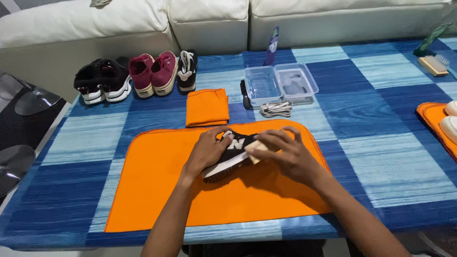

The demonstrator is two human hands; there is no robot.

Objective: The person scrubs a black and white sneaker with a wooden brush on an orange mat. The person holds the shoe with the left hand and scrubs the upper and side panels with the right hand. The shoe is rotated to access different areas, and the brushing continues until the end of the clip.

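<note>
A table covered in a blue checked cloth stood against a white sofa. A large orange mat lay spread across its near half, and a folded orange cloth sat just beyond the mat's far edge. Along the far left edge were lined up a pair of black shoes, a pair of maroon shoes and one black-and-white shoe. Two clear tubs stood side by side near the middle, with a dark brush at their left and coiled white laces just in front. A purple bottle rose behind the tubs. At the far right lay a wooden brush, and a second orange mat carried white shoes at the frame's edge.

The black sneaker rested on the large mat, tilted on its side with its white sole toward the camera. The left hand was curled over its left end, fingers wrapped around the upper, gripping it. The right hand was closed around a pale block, likely a brush, pressing it against the sneaker's side; its fingers were bent over the block's top.
</note>
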